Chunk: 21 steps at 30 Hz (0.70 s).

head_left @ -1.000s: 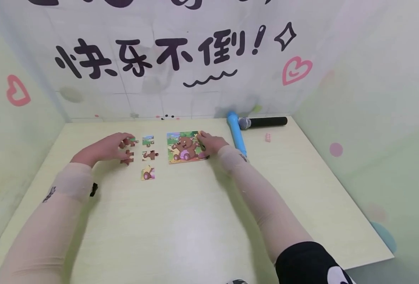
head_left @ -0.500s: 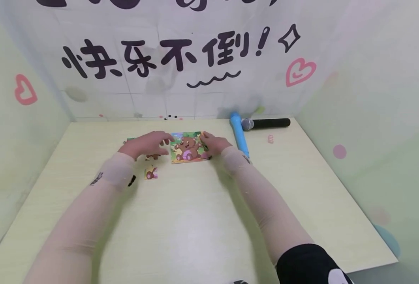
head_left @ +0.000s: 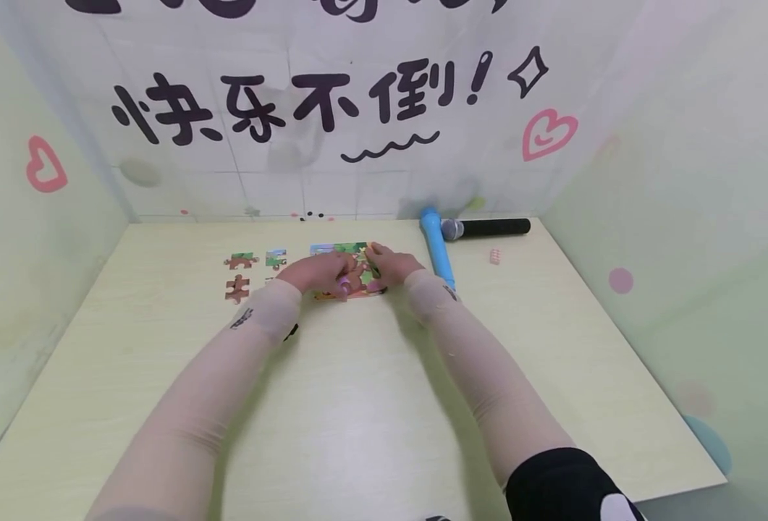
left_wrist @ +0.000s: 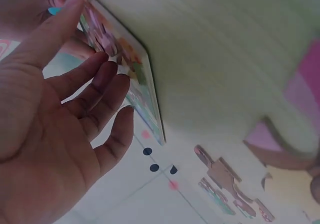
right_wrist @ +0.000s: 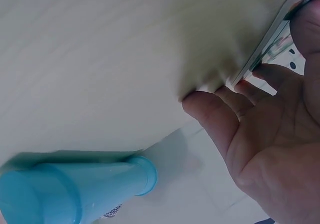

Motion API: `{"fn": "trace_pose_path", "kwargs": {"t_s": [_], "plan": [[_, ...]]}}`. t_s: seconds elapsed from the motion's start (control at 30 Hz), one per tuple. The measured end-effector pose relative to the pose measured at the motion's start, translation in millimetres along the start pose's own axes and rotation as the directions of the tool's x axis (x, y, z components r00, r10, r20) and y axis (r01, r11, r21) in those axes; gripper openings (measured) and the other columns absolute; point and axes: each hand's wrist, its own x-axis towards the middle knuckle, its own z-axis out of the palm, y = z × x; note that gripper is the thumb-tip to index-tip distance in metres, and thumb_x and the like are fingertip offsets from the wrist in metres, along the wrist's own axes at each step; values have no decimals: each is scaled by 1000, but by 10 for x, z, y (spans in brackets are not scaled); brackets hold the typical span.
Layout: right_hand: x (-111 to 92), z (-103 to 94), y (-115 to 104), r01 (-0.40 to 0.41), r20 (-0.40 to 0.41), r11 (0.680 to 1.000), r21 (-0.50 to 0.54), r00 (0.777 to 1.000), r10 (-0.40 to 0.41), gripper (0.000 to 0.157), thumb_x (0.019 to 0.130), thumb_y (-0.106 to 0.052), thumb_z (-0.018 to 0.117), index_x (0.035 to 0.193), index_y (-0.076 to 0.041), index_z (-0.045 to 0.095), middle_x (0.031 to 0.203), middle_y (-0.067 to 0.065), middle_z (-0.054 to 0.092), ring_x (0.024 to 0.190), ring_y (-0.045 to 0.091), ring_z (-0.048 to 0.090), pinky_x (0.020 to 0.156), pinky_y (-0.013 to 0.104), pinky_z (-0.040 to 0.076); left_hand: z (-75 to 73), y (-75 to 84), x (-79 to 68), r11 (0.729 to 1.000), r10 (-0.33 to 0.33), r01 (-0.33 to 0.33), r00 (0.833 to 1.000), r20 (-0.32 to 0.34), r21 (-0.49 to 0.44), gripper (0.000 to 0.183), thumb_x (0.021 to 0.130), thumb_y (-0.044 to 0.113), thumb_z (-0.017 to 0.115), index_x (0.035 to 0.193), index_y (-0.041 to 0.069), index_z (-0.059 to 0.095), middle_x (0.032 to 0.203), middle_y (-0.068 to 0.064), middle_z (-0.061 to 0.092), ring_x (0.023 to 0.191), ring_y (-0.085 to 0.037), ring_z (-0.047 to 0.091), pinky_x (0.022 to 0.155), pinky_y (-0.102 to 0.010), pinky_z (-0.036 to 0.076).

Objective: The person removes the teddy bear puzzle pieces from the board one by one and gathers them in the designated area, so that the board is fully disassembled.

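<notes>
A jigsaw puzzle with a bear picture lies flat near the back of the table. My left hand is over its left half and hides much of the bear. In the left wrist view the slightly bent fingers touch the picture and the thumb stretches along it, apart from them. My right hand grips the puzzle's right edge, thumb near the front and fingers farther back. Loose jigsaw pieces lie left of the puzzle, some partly covered by my left wrist; one with pink and brown shows close by.
A blue microphone lies to the right of my right hand. Beside it is a black microphone with a grey head. A small pink block sits in front of that. A printed white backdrop rises behind the table's back edge.
My left hand has moved right, from the loose pieces across to the bear puzzle. The loose pieces appear where they were. My right hand has stayed at the puzzle's right edge.
</notes>
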Motion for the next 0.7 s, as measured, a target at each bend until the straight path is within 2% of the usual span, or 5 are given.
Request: {"fn": "trace_pose_path", "kwargs": {"t_s": [0.1,0.3,0.5,0.7], "plan": [[6,-4,-3,-2,5,1000,0,1000,2,93,95,-50,64,164,-20,9,171,4,0,155,28,10,121,52,20,25,44,8,999,-42,42,999,2,26,26,90,12,78,105,6,58,101,-9,58,93,-23,52,85,-40,44],[28,3,7,-6,13,1000,-16,1000,7,93,95,-52,63,164,-21,9,171,3,-1,155,27,10,121,52,20,37,79,-3,996,-64,65,998,-9,69,24,90,12,77,105,8,58,101,-6,58,95,-23,53,86,-40,44],[-3,-60,31,15,60,1000,-3,998,-15,91,97,-54,60,164,-21,8,171,2,-4,155,29,10,121,51,20,37,84,-34,997,-67,68,997,-28,31,17,93,12,71,102,7,58,99,-6,57,93,-24,53,84,-39,44],[-5,-121,50,29,127,998,49,991,-35,87,100,-41,62,164,-21,7,171,0,-8,155,31,7,123,45,17,44,59,-54,999,-46,46,998,-46,-3,18,92,9,70,102,5,55,97,-6,54,90,-23,53,79,-36,43]]}}
